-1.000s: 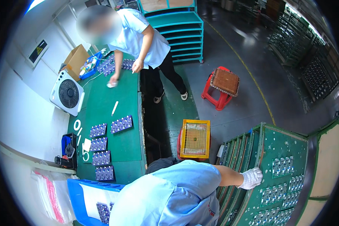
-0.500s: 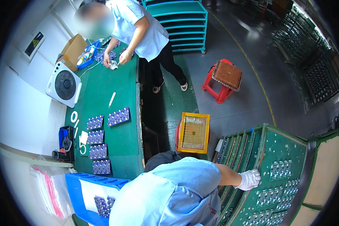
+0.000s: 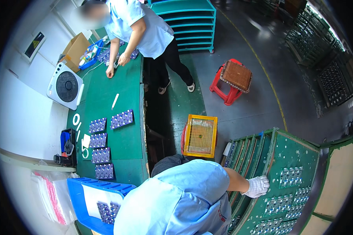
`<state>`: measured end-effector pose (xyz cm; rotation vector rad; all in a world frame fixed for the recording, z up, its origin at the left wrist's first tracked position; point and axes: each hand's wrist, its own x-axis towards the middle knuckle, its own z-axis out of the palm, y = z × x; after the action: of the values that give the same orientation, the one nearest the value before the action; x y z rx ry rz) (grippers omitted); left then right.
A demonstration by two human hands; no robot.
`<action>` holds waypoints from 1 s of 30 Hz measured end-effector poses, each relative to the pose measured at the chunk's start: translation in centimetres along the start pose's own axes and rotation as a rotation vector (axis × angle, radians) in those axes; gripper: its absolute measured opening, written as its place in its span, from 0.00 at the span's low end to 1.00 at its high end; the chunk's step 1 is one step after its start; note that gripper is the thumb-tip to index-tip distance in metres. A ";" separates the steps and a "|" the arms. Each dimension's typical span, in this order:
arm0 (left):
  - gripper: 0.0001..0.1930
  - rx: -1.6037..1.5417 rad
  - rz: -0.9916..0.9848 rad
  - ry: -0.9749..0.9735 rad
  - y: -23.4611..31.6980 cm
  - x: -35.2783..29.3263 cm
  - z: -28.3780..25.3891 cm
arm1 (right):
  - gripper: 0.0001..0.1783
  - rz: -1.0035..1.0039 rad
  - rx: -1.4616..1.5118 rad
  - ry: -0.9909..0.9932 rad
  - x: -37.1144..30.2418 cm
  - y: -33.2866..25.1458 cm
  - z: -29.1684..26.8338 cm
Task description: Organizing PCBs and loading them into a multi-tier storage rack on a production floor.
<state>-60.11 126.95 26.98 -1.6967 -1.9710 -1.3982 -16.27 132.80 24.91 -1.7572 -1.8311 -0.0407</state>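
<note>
Hand (image 3: 257, 186) on green rack (image 3: 274, 173); blue bin (image 3: 77, 203) holds boards (image 3: 104, 213).

The single head view comes from a wide fisheye lens worn on the head, tilted down over the work area. A blue-shirted shoulder (image 3: 196, 176) looms closest to it at the lower middle, with a gloved hand (image 3: 257, 186) a little farther off, to the right. The worktop (image 3: 125, 88) runs away up the left side, the green rack (image 3: 300, 152) stands near at lower right, and the teal shelving (image 3: 182, 7) sits well back at the top edge.
</note>
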 end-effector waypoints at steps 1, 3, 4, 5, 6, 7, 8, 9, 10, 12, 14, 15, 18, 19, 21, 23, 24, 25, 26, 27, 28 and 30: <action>0.11 -0.005 0.004 0.004 -0.1 0.1 -0.2 | 0.19 -0.014 0.009 -0.006 0.0 -0.2 0.6; 0.11 -0.016 0.005 0.009 0.1 0.1 -0.5 | 0.19 -0.041 0.019 -0.016 0.2 -0.3 1.5; 0.11 -0.023 0.004 -0.003 0.1 0.2 -0.7 | 0.19 -0.055 0.025 -0.021 0.3 -0.4 2.0; 0.11 -0.031 -0.002 -0.012 0.1 0.2 -0.9 | 0.18 -0.073 0.029 -0.028 0.5 -0.5 2.5; 0.11 -0.032 -0.007 -0.008 0.1 0.1 -0.8 | 0.18 -0.091 0.034 -0.035 0.7 -0.6 3.1; 0.11 -0.029 -0.001 -0.012 -0.1 0.1 -0.7 | 0.18 -0.110 0.040 -0.042 1.0 -0.8 3.7; 0.12 -0.026 0.006 -0.015 -0.2 0.0 -0.5 | 0.18 -0.129 0.046 -0.048 1.3 -1.0 4.2; 0.12 -0.025 0.001 -0.009 -0.3 0.0 -0.4 | 0.18 -0.149 0.053 -0.055 1.5 -1.2 5.0; 0.11 0.003 0.014 0.043 -0.3 0.0 -0.2 | 0.18 -0.168 0.059 -0.060 1.8 -1.4 5.7; 0.10 0.005 0.045 0.086 0.6 0.1 -0.2 | 0.18 -0.177 0.056 -0.053 1.2 -1.1 6.4; 0.08 0.053 0.056 -0.108 2.0 0.8 -1.4 | 0.18 -0.154 0.026 -0.021 0.0 0.3 5.8; 0.09 0.206 -0.021 -0.610 4.5 3.4 -5.7 | 0.18 -0.088 -0.030 0.018 -1.8 2.9 3.6; 0.08 0.111 -0.054 -0.625 3.8 4.4 -7.2 | 0.18 0.079 -0.204 0.191 -6.3 9.6 -5.5; 0.07 0.142 -0.007 -0.670 3.6 4.3 -6.1 | 0.18 0.112 -0.133 0.083 -6.6 11.9 -5.5; 0.07 0.265 -0.022 -0.543 1.7 3.1 -6.6 | 0.20 0.332 -0.194 0.052 -4.6 -1.4 -6.2; 0.08 0.242 0.003 -0.310 0.9 1.2 -3.8 | 0.15 0.160 -0.181 0.074 -4.8 -1.3 -6.8; 0.08 0.208 0.024 -0.288 0.5 0.6 -2.4 | 0.14 0.151 -0.187 0.121 -5.4 -0.3 -6.7; 0.08 0.184 0.028 -0.264 0.4 0.4 -1.5 | 0.13 0.126 -0.190 0.158 -6.0 0.3 -6.8; 0.07 0.158 0.077 -0.185 0.3 0.6 -1.0 | 0.13 0.128 -0.192 0.175 -6.0 -0.3 -7.2; 0.07 0.136 0.115 -0.103 0.3 0.6 -0.7 | 0.13 0.122 -0.191 0.186 -5.8 -1.0 -7.5; 0.09 0.150 0.133 -0.101 0.2 0.6 -0.5 | 0.12 0.152 -0.187 0.185 -5.7 -1.1 -7.6; 0.09 0.162 0.142 -0.108 0.4 0.8 -0.3 | 0.10 0.187 -0.157 0.174 -5.4 -1.0 -7.6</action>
<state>-60.17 127.18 27.86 -1.8305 -1.9159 -1.0901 -14.54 124.70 29.21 -1.9601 -1.5699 -0.2611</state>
